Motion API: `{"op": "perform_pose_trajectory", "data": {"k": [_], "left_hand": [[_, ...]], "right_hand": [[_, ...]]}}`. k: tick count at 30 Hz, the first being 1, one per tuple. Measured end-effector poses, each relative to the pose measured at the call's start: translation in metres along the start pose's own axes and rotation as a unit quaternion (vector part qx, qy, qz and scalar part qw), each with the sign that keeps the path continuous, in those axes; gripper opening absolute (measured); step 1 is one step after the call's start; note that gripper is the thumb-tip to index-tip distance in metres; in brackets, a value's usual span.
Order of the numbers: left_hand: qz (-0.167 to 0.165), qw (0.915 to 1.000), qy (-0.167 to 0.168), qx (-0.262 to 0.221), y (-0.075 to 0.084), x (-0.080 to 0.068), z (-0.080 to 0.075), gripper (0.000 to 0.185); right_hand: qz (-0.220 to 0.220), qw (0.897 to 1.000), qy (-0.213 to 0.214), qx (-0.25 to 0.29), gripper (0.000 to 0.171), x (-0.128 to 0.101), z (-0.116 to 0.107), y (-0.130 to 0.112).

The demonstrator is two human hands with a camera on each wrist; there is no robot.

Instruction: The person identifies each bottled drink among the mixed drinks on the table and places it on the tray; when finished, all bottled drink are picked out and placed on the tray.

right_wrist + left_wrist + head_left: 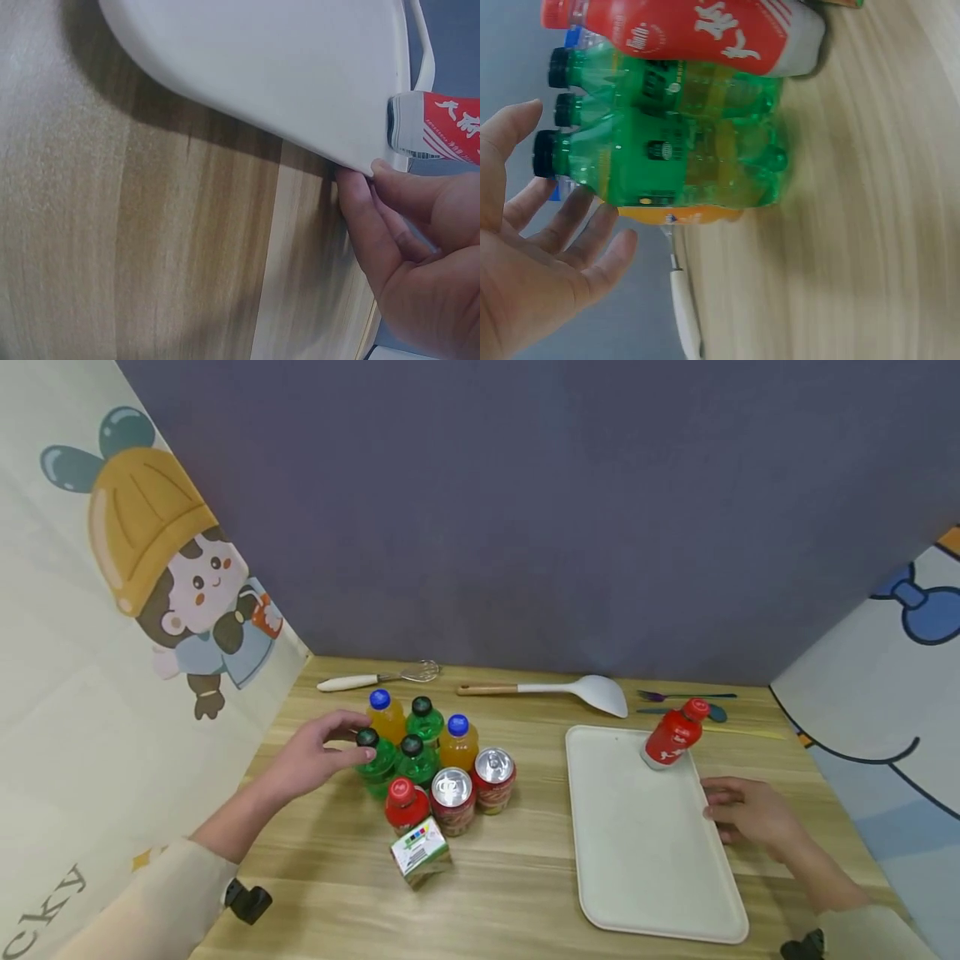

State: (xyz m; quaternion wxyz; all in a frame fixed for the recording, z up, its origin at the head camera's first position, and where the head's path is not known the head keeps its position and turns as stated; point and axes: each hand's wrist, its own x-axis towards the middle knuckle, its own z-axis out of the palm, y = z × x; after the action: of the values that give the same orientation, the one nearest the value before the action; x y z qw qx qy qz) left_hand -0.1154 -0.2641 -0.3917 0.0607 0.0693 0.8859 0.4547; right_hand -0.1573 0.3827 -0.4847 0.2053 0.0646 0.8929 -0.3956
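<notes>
My left hand (321,753) reaches around the dark cap of the nearest green bottle (649,169), thumb and fingers spread apart. Packed beside it stand other green bottles (417,762), orange drink bottles (458,745) with blue caps, and a red bottle (712,30). At the right, my right hand (753,814) pinches the white tray (247,67) by its right rim, thumb on top and fingers below. Another red bottle (673,735) stands on the tray near its back right corner.
Two soda cans (453,802) and a small carton (420,852) stand in front of the bottles. Along the back wall lie a whisk (375,677), a white spatula (596,693), a purple fork (675,696), a dark blue spoon (712,714) and a yellow utensil (750,732).
</notes>
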Motion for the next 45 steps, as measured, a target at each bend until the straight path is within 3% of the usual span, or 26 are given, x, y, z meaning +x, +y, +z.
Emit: {"op": "perform_pose_trajectory", "data": {"k": [13,23,31,38,45], "left_hand": [[-0.007,0.9998,-0.003,-0.021,-0.016,0.000,0.009,0.046],[-0.004,0.9990,0.015,-0.042,-0.027,0.000,0.022,0.049],[-0.003,0.9975,0.045,-0.054,-0.032,-0.005,0.035,0.047],[-0.009,0.9951,0.082,-0.055,-0.035,-0.007,0.039,0.046],[0.006,0.9925,0.115,-0.043,-0.038,-0.008,0.037,0.043]], "right_hand": [[0.003,1.000,0.007,0.000,0.060,-0.003,0.004,0.002],[0.006,1.000,0.009,0.011,0.059,-0.005,0.006,0.006],[0.002,1.000,0.008,0.016,0.059,-0.008,0.008,0.012],[-0.002,1.000,0.019,-0.007,0.058,-0.005,0.008,0.011],[-0.015,0.999,0.030,-0.028,0.058,-0.002,0.007,0.003]]}}
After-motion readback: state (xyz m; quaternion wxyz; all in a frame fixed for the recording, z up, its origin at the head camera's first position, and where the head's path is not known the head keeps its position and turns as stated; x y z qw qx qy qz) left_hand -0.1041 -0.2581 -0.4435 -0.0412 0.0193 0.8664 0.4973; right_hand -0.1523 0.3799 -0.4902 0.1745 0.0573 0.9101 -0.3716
